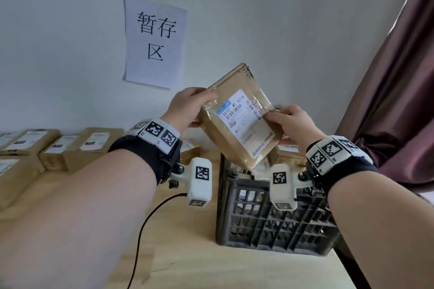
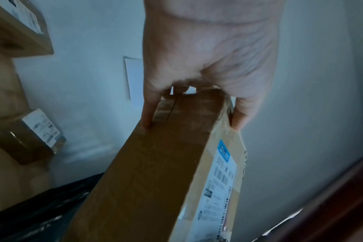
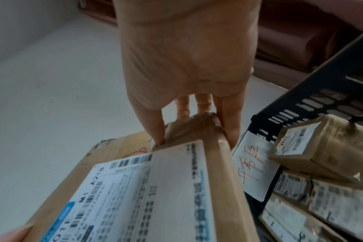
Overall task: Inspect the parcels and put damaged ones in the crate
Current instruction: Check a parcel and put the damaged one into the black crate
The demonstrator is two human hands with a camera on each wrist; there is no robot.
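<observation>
A flat brown cardboard parcel [image 1: 237,115] with a white shipping label hangs tilted in the air above the black plastic crate [image 1: 270,220]. My left hand [image 1: 187,110] grips its upper left corner, thumb on the label side. My right hand [image 1: 291,122] pinches its right corner. The far top corner of the parcel looks torn and frayed. In the left wrist view the fingers [image 2: 147,117] clamp the parcel [image 2: 155,180] by its narrow end. The right wrist view has the parcel [image 3: 135,188] close up, with the crate [image 3: 321,101] beside it holding several labelled parcels [image 3: 313,144].
Several brown parcels [image 1: 70,148] lie in rows on the wooden table [image 1: 187,253] at the left, against the wall. A paper sign [image 1: 155,42] hangs on the wall. A dark red curtain [image 1: 399,89] hangs at the right. A black cable [image 1: 145,230] crosses the table.
</observation>
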